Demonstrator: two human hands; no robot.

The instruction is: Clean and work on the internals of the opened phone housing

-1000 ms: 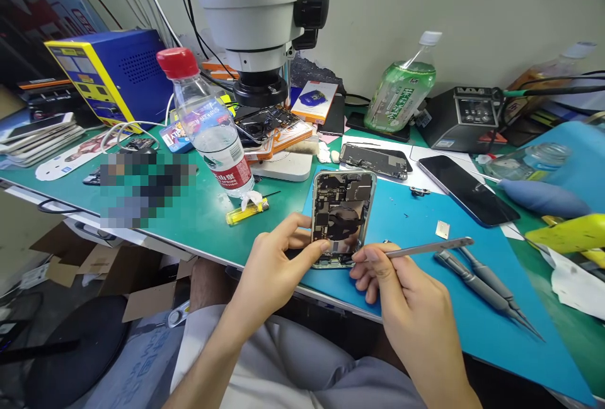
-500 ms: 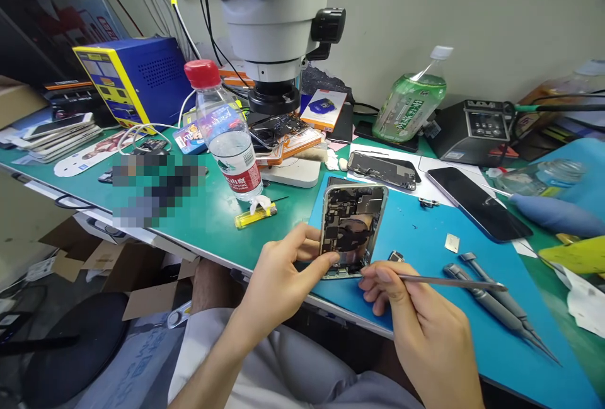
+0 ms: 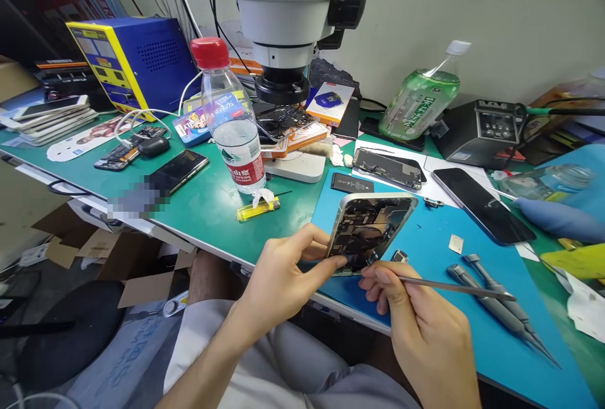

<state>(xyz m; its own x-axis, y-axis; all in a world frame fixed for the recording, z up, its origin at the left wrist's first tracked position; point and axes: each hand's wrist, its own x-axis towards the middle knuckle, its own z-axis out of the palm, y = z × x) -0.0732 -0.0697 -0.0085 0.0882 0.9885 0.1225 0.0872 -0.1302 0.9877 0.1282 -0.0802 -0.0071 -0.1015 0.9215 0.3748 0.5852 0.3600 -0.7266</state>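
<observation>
Left hand is gripping the opened phone, tilted above the blue mat; right hand is pinching tweezers at its lower edge. Back already off, internals still in.

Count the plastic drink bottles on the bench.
3. A clear water bottle with a red cap stands left of the microscope base; a green bottle with a white cap leans by the wall; a clear bottle lies at far right. Clutter may hide others.

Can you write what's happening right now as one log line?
left hand: grips opened phone | right hand: holds tweezers at phone's lower edge | over blue mat
</observation>
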